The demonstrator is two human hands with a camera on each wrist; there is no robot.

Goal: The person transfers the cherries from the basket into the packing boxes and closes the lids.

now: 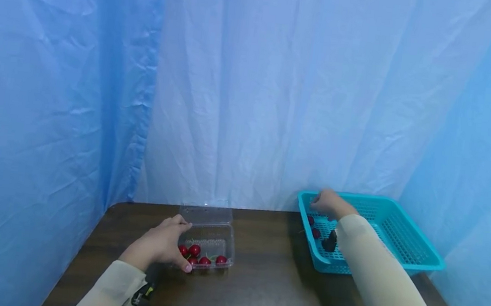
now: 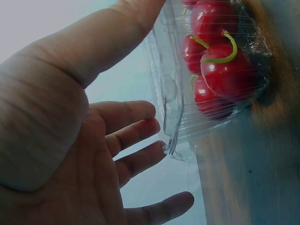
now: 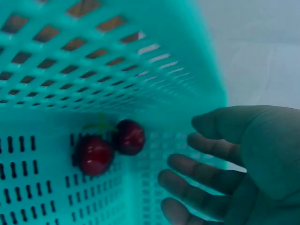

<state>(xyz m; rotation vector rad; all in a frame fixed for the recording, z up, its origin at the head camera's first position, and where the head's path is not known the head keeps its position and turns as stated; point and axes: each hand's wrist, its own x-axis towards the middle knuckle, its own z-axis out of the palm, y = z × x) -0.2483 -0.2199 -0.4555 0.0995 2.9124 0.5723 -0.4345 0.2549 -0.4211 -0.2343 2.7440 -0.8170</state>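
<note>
Near the far edge of the bench [image 1: 251, 300], left of its middle, we see a clear plastic box [image 1: 213, 243] whose lid [image 1: 208, 215] lies folded back toward that edge. Red cherries [image 1: 194, 250], some with green stems, sit in the box, mostly along the side facing us. Our left hand [image 1: 161, 242] spans the box's left end, its grip spread, with the thumb by the near corner and the fingers extended at the rim. At the bench's far right corner we have a turquoise basket [image 1: 410, 242], where two more dark red cherries [image 3: 95, 155] lie side by side at the left end. Our right hand [image 1: 331, 204] is over that end, its grip loosely parted and holding nothing. Blue curtains [image 1: 257, 88] hang behind the bench.
</note>
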